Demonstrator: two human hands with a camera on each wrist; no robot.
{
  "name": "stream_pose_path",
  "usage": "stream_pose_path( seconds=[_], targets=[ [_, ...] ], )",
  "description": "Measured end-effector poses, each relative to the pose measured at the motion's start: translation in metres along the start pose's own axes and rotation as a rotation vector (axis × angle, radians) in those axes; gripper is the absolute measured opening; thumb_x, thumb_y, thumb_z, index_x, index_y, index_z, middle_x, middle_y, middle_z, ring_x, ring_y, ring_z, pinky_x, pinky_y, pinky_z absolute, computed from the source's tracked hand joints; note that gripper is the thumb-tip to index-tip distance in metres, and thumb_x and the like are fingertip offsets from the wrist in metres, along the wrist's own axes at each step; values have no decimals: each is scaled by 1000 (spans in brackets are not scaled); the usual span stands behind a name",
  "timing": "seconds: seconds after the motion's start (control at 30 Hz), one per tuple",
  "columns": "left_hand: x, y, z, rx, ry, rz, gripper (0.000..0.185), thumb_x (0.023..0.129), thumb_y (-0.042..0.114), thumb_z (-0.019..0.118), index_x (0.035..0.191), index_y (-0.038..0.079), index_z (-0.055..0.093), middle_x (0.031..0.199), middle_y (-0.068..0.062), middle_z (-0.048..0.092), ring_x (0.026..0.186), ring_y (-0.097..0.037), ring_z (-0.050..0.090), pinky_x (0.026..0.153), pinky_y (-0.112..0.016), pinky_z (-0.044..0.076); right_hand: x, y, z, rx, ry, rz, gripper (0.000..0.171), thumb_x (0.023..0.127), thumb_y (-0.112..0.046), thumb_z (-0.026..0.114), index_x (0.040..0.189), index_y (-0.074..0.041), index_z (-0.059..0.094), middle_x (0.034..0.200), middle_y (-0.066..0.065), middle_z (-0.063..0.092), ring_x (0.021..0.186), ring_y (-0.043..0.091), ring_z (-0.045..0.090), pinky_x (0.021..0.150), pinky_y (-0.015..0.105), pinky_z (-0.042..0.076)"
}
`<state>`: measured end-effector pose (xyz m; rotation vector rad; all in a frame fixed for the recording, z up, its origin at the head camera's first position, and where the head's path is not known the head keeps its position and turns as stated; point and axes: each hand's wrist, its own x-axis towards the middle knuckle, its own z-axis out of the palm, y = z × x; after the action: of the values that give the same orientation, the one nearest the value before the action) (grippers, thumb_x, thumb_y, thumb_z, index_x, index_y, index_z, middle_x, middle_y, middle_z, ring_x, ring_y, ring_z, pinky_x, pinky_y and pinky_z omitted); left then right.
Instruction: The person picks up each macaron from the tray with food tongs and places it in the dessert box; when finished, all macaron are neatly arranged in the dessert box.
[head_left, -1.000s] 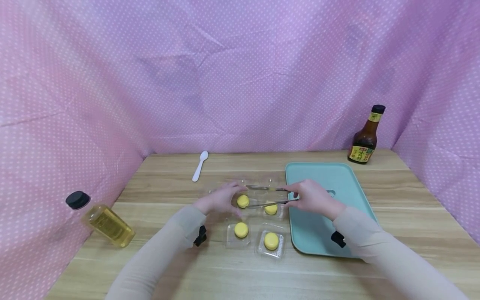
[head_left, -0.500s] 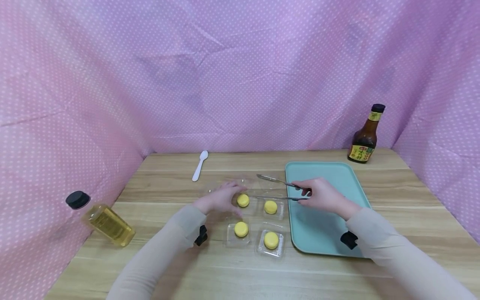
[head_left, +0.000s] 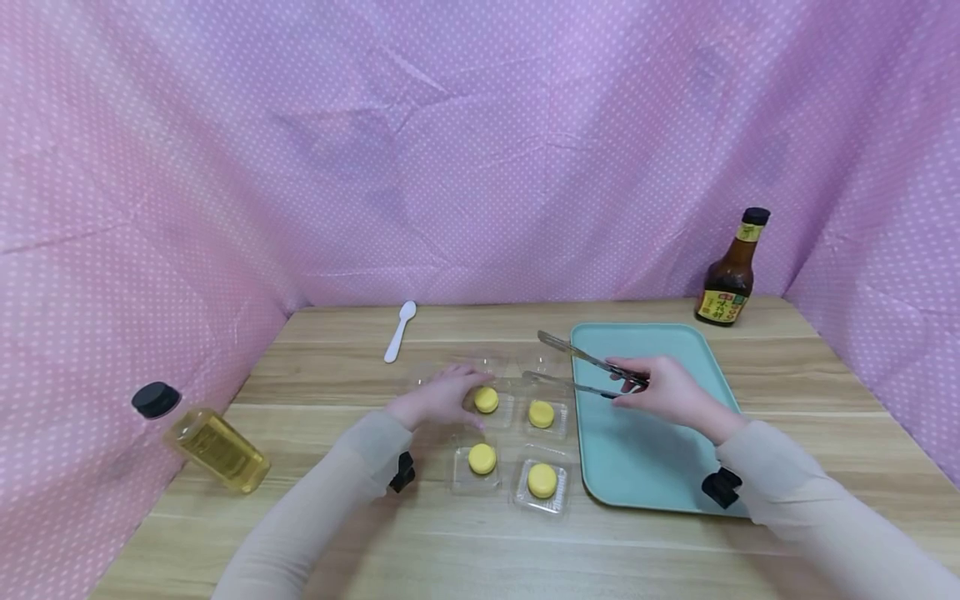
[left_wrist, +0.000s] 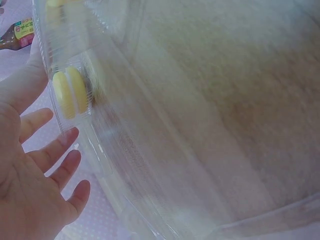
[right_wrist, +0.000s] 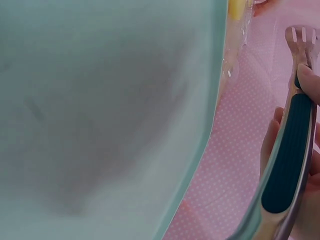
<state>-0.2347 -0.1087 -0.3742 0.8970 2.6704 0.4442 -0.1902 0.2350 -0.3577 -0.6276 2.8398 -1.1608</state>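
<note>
Fingers of the right hand curl round the dark grip of the tongs, whose two arms stand apart with nothing between them; their tips point left, just above the top right pastry. The right wrist view shows the thumb pressed on the tongs' grip and the hand hanging over the teal tray, near its left rim.

The left hand lies flat with fingers straight and slightly spread, resting on the clear tray beside the top left pastry. The left wrist view shows the open palm against the clear plastic wall.

Both forearms reach forward from the near edge of the table, sleeves down to the wrists. Two more pastries sit in clear cups nearer the person. The clear tray lies just left of the teal tray's rim. Bare wood lies between the hands and the spoon at the back. An oil bottle lies at the left edge, and a sauce bottle stands at the back right, both well apart from the hands.
</note>
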Motion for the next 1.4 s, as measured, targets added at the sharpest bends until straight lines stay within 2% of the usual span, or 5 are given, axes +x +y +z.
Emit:
stream_pose_path(
  seconds=[0.5, 0.87, 1.07, 1.3, 1.4],
  targets=[
    [-8, -10, 2, -44, 54, 7, 72, 80, 34, 74, 142, 13, 43, 145, -16, 41, 134, -35, 36, 110, -53, 31, -22, 19, -23, 55, 47, 84, 59, 82, -12, 73, 133, 6, 50, 105, 22, 66, 76, 4, 55, 58, 21, 45],
    [-24, -17, 1, -93, 217, 1, 61, 85, 30, 70, 136, 3, 48, 138, -19, 47, 128, -36, 43, 107, -53, 34, -45, 49, -46, -48, 84, 238, 68, 87, -27, 69, 137, 10, 41, 111, 24, 66, 92, 14, 61, 65, 15, 49],
    [-37, -20, 3, -121, 287, 16, 54, 87, 25, 69, 134, 4, 51, 136, -19, 48, 127, -35, 44, 107, -53, 35, -60, 69, -53, -66, 97, 267, 67, 87, -23, 69, 136, 12, 40, 111, 28, 64, 82, -8, 51, 63, 15, 49],
    [-56, -24, 6, -134, 310, 4, 52, 88, 21, 67, 132, -1, 52, 133, -17, 48, 125, -32, 45, 106, -48, 38, -74, 90, -64, -103, 69, 375, 72, 90, -31, 64, 137, 15, 34, 126, 41, 47, 106, 47, 54, 72, 28, 51],
    [-63, -27, 9, -115, 324, 13, 49, 88, 21, 67, 129, -4, 53, 134, -20, 48, 126, -34, 44, 107, -50, 37, -79, 100, -69, -97, 69, 411, 73, 91, -31, 63, 137, 17, 32, 122, 40, 50, 96, 33, 59, 69, 22, 48]
  ],
)
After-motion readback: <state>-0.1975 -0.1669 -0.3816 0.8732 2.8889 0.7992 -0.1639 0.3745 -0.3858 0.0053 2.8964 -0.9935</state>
